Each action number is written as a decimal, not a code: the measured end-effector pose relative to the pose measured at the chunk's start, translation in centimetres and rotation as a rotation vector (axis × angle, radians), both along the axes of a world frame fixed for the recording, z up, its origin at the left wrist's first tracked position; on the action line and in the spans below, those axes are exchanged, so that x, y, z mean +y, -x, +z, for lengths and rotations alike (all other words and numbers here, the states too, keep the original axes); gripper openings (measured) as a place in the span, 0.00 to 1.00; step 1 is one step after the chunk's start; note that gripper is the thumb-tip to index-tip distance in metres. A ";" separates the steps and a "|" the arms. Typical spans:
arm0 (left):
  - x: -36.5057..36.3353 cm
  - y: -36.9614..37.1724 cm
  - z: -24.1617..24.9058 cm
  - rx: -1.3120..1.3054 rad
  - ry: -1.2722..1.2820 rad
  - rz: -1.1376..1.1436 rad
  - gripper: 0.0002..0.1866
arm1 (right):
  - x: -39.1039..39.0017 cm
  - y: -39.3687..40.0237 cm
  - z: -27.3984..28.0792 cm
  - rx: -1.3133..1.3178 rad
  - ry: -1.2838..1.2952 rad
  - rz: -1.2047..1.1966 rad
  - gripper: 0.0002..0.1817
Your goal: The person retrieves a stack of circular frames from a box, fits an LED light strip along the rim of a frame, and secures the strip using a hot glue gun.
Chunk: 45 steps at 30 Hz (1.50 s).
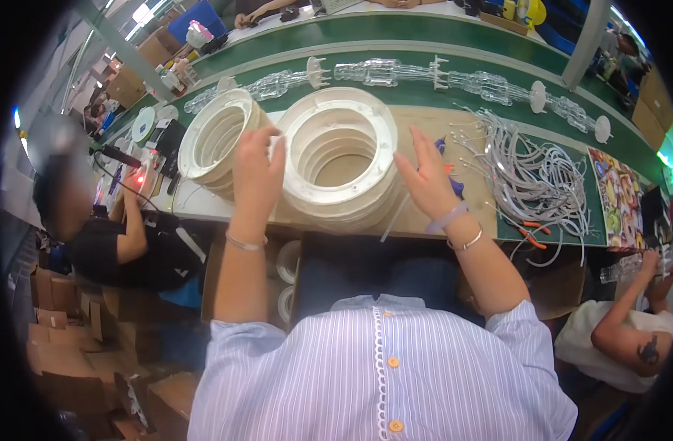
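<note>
A stack of white plastic rings [383,167] stands on the bench in front of me, its open centre facing up. My left hand [258,173] is at the stack's left side, thumb and fingers apart, fingertips right at the rim. On the opposite side, my right hand [429,176] is open, its fingers stretched out and its thumb close to the ring edge. A second stack of white rings [192,156] stands to the left, partly overlapped by my left hand. Beyond my right fingers lies a blue-handled tool [456,188], partly hidden.
White cables [531,173] lie heaped on the right with orange-handled pliers [531,234]. Clear plastic parts [384,71] line the green bench behind. One person [94,220] works at left, another [619,331] at right. Cardboard boxes [76,353] fill the floor at lower left.
</note>
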State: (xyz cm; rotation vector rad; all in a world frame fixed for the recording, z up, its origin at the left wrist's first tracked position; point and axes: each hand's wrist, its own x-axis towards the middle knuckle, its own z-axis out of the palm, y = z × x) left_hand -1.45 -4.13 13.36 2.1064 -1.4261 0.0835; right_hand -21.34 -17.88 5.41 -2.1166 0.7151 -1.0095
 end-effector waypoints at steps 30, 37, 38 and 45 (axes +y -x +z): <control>2.0 0.7 -9.2 0.557 0.529 0.050 0.30 | 2.4 -1.0 0.6 0.027 0.060 0.108 0.33; 1.5 0.2 -9.6 0.518 0.579 0.042 0.29 | 2.4 -0.7 1.4 0.087 -0.044 0.108 0.33; 1.4 0.1 -9.8 0.507 0.573 0.043 0.29 | 2.3 -0.7 1.3 0.093 -0.077 0.100 0.33; 1.6 -1.7 -14.2 1.061 0.783 0.052 0.30 | 2.8 -0.5 0.1 -0.072 -0.198 -0.002 0.32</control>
